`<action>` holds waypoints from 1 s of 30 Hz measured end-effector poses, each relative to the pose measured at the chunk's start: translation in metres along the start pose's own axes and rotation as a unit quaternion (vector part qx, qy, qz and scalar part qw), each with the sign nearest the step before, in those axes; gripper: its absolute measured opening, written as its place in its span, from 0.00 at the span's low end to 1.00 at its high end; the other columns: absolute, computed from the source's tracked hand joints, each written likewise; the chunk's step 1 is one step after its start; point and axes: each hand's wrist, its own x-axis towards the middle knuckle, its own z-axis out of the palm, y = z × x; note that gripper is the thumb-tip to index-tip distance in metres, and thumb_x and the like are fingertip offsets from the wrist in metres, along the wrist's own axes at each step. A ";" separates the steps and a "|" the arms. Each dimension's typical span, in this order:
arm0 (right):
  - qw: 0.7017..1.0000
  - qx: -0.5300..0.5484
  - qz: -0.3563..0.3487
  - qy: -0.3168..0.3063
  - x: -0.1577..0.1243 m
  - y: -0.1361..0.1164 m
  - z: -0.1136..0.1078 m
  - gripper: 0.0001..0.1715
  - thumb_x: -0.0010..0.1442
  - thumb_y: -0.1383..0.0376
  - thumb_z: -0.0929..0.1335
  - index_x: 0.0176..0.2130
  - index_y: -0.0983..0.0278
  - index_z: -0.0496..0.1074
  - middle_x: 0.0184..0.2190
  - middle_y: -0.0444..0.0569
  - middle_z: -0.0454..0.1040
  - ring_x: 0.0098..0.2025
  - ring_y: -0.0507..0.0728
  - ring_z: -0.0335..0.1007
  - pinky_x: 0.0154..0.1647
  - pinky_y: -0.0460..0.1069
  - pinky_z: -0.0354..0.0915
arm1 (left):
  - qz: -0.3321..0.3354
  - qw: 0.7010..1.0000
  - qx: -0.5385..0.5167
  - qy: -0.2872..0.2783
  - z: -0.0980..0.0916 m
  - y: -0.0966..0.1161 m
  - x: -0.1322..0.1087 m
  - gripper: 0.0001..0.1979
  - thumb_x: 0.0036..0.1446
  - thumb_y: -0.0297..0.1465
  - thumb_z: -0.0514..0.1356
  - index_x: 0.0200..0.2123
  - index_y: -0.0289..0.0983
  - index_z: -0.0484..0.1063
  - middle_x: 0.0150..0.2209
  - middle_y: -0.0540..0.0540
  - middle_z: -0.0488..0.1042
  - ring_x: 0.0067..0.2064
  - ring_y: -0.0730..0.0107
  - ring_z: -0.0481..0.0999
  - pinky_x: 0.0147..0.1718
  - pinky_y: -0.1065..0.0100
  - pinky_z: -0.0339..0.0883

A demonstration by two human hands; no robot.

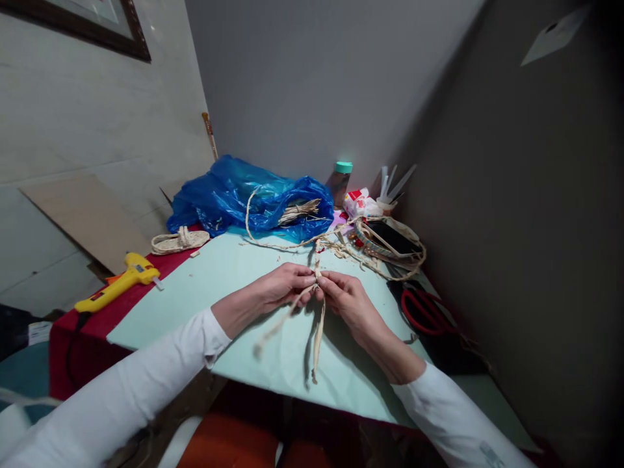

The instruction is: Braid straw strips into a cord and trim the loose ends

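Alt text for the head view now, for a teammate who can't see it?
The left hand and right hand pinch a straw cord over a pale green sheet, loose strands trailing below. Beyond them, a blue bag holds a straw bundle; a yellow glue gun lies left, red-handled scissors right.

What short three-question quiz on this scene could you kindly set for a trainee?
1. What do the left hand and right hand hold together? a) red-handled scissors b) straw-like strands c) turquoise-capped bottle
2. True or false: the yellow glue gun lies to the left of both hands.
3. What shows in the open mouth of the blue plastic bag?

Key: 1. b; 2. true; 3. a straw-like bundle.
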 end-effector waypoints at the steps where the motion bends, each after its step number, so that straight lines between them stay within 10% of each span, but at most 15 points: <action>1: 1.000 -0.012 -0.008 0.001 0.000 0.001 0.000 0.15 0.60 0.57 0.66 0.29 0.65 0.69 0.23 0.43 0.65 0.25 0.50 0.56 0.26 0.46 0.52 | -0.001 1.000 -0.009 -0.008 0.000 -0.004 0.003 0.04 0.55 0.27 0.58 0.32 0.30 0.70 0.26 0.45 0.71 0.19 0.83 0.59 0.18 0.78 0.54; 8: 0.996 -0.090 -0.021 -0.008 0.001 0.006 -0.004 0.13 0.64 0.59 0.63 0.33 0.65 0.70 0.24 0.43 0.64 0.27 0.51 0.56 0.29 0.46 0.53 | 0.005 0.997 -0.074 -0.012 0.002 -0.012 0.003 0.04 0.55 0.27 0.57 0.33 0.31 0.69 0.23 0.48 0.69 0.16 0.88 0.44 0.14 0.79 0.36; 20: 0.981 -0.193 -0.022 -0.007 -0.005 0.001 -0.005 0.14 0.67 0.60 0.58 0.50 0.62 0.57 0.24 0.41 0.70 0.28 0.53 0.65 0.33 0.47 0.57 | 0.050 0.989 0.105 0.092 0.009 -0.016 -0.002 0.07 0.52 0.30 0.57 0.24 0.34 0.65 0.19 0.51 0.68 0.16 0.83 0.55 0.15 0.75 0.44; 30: 0.742 -0.667 -0.058 0.021 -0.011 -0.011 -0.003 0.15 0.67 0.64 0.60 0.31 0.64 0.69 0.28 0.52 0.76 0.27 0.56 0.69 0.27 0.50 0.45 | 0.102 0.945 0.248 0.190 0.013 -0.025 -0.001 0.08 0.50 0.28 0.57 0.21 0.36 0.69 0.18 0.50 0.72 0.22 0.73 0.69 0.26 0.71 0.59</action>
